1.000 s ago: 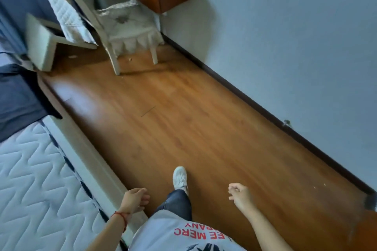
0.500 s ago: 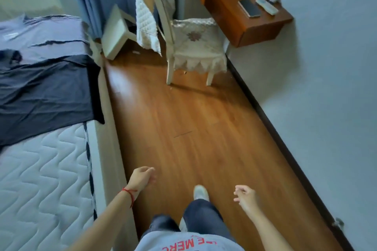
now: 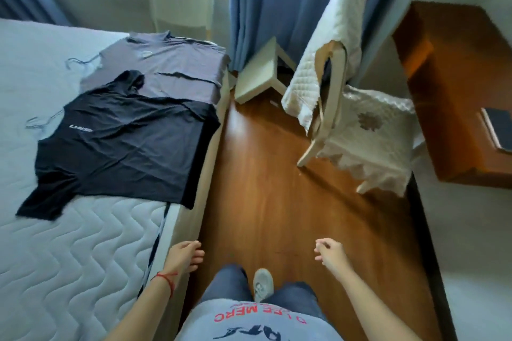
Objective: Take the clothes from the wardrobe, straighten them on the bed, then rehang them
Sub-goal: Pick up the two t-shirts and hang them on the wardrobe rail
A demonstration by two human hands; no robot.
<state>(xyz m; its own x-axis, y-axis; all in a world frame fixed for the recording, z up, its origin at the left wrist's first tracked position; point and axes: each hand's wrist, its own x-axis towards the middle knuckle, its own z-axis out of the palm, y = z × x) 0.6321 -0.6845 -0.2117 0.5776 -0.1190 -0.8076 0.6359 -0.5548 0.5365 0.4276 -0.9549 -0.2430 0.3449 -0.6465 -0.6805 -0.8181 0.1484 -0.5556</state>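
**Two tees laid out on the bed, hands free, rehang is what's left I think**

So the black T-shirt (image 3: 119,144) is spread flat on the bed (image 3: 69,257), around 10 o'clock from where the person stands, with its hem edge draping a bit over the bed's side. Just past it, toward 11 o'clock, is the grey T-shirt (image 3: 166,69), and the black one's collar end overlaps its lower edge. Each has a thin wire hanger (image 3: 41,122) poking out near the neck, the second hanger (image 3: 80,62) up by the grey one.

Handling-wise, both look like thin, light, floppy jersey. No stiffness at all, so lifting from one corner will just bunch it up. My guess: pinch at both shoulders, or grab the hanger hook if it's really seated in the neck (can't tell for sure). The black one has a sheen, so it may slide off a wire hanger easily.

Hands: left hand (image 3: 184,256) hangs by the bed edge, fingers loosely curled, holding nothing. Right hand (image 3: 331,256) is out over the floor, fingers also loosely curled and empty.

Surface is a bare quilted mattress, fairly grippy I'd say. Wooden floor (image 3: 263,188) makes a narrow aisle between bed and wall. A chair (image 3: 357,122) with a quilted cover sits at 1 o'clock, a small stool (image 3: 260,75) at 12, blue curtains (image 3: 277,3) behind, and a wooden counter (image 3: 457,91) at 2 o'clock with a phone (image 3: 498,124) on it. Wardrobe isn't in view.
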